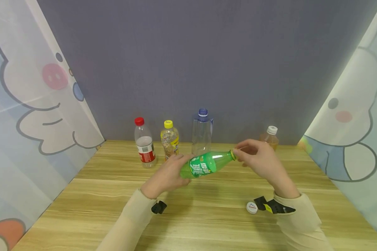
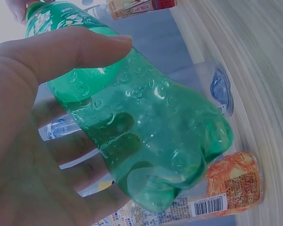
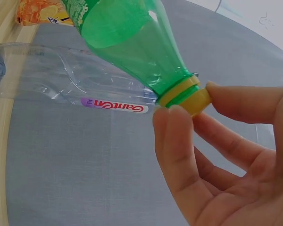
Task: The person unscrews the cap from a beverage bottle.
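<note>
Gripping green plastic bottle (image 1: 209, 163) round its lower body with left hand (image 1: 172, 170), pinching yellow cap (image 3: 199, 100) with right hand (image 1: 261, 159). Held crosswise above wood tabletop (image 1: 204, 219), neck toward right hand along a slightly slanted long axis. Hemmed in beyond hands by clear Ganten bottle (image 1: 201, 136) and grey wall (image 1: 182, 69); freer on near side, around white cap (image 1: 251, 208) near right wrist.

Left hand (image 1: 170, 173) gripping, right hand (image 1: 260, 159) (bare) pinching
</note>
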`<action>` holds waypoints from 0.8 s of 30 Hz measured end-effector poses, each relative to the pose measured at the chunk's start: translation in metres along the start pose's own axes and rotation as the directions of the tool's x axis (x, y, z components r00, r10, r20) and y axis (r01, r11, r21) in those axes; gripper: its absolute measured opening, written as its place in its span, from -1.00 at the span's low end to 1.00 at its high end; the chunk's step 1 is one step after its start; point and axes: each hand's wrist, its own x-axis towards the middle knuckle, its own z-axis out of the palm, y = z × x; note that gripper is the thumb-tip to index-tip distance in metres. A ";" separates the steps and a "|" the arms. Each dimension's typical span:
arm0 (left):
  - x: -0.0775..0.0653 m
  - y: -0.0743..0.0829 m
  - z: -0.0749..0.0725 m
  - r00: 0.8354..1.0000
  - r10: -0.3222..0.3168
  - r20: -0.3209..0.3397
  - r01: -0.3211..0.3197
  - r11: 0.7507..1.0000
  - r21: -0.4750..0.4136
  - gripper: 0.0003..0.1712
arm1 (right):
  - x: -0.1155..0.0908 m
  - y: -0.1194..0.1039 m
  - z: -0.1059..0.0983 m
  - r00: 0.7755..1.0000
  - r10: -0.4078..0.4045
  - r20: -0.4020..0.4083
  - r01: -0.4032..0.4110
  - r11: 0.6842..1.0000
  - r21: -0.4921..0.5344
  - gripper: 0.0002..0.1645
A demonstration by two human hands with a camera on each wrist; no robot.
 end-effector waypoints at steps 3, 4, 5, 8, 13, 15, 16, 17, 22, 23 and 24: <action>0.000 0.000 0.000 1.000 -0.003 0.002 0.003 1.000 0.006 -0.02 | 0.000 -0.001 -0.001 1.000 -0.021 -0.001 0.021 0.999 -0.025 -0.72; 0.000 -0.001 0.000 1.000 -0.002 0.002 0.002 1.000 0.006 -0.03 | 0.000 -0.001 -0.001 0.999 -0.033 -0.003 0.033 0.999 -0.038 -0.73; 0.000 -0.001 0.000 1.000 -0.003 0.003 0.003 1.000 0.007 -0.03 | -0.001 -0.001 -0.001 0.999 -0.044 -0.003 0.044 0.998 -0.049 -0.73; 0.000 -0.001 0.001 1.000 -0.011 0.007 0.011 1.000 0.004 -0.02 | -0.001 -0.001 -0.002 0.997 -0.078 0.000 0.078 0.995 -0.068 -0.75; 0.001 -0.001 0.001 1.000 -0.018 0.009 0.018 1.000 -0.002 -0.03 | -0.001 -0.001 -0.002 0.995 -0.101 0.020 0.102 0.993 -0.060 -0.77; 0.001 -0.002 0.001 1.000 -0.017 0.009 0.017 1.000 -0.004 -0.03 | -0.001 0.000 -0.002 0.995 -0.101 0.025 0.102 0.994 -0.050 -0.77; 0.001 -0.002 0.001 1.000 -0.017 0.010 0.017 1.000 -0.004 -0.03 | -0.002 0.000 -0.002 0.994 -0.102 0.027 0.104 0.994 -0.041 -0.77; 0.001 -0.002 0.001 1.000 -0.016 0.010 0.016 1.000 -0.004 -0.03 | -0.002 0.000 -0.002 0.994 -0.105 0.028 0.105 0.994 -0.029 -0.77; 0.000 -0.003 0.001 1.000 -0.009 0.003 0.009 1.000 -0.007 -0.04 | -0.002 0.001 -0.001 0.990 -0.138 0.003 0.138 0.990 0.010 -0.75; 0.000 -0.003 0.002 1.000 -0.007 0.001 0.007 1.000 -0.007 -0.04 | -0.002 0.001 -0.001 0.989 -0.145 -0.006 0.145 0.989 0.012 -0.74; 0.000 -0.003 0.002 1.000 -0.005 -0.002 0.005 1.000 -0.008 -0.03 | -0.003 0.001 -0.001 0.988 -0.150 -0.017 0.150 0.989 0.013 -0.74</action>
